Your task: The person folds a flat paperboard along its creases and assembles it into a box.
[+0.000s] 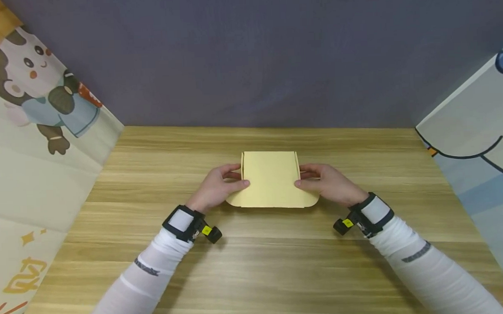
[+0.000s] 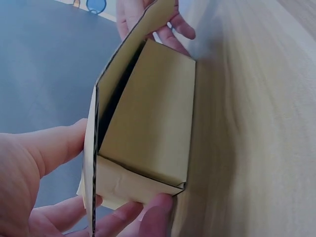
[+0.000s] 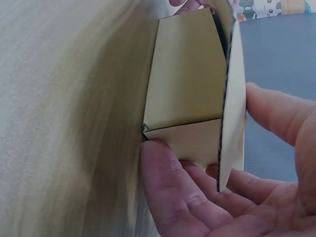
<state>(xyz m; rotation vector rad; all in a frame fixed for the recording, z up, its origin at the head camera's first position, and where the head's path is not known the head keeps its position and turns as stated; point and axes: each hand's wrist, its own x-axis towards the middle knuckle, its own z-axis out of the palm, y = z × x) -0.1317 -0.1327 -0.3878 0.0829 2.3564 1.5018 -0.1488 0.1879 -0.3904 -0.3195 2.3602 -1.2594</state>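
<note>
A small yellowish cardboard box (image 1: 270,175) is held between both hands near the middle of the table. My left hand (image 1: 220,186) grips its left side, thumb on the lid and fingers along the side wall (image 2: 133,185). On the opposite side my right hand (image 1: 328,182) holds it likewise, its thumb against the lid and its fingers under the right wall (image 3: 190,143). The lid stands slightly raised, and a dark gap shows above the front wall (image 2: 155,108) in the left wrist view. Rounded lid flaps stick out at the front corners. What the box contains is hidden.
The wood-grain table (image 1: 272,272) runs back to a dark grey-blue panel (image 1: 264,59). Cartoon-printed cloths (image 1: 40,173) flank it on both sides. Each wrist wears a strap with a small black camera (image 1: 214,234). Whether the box touches the table, I cannot tell.
</note>
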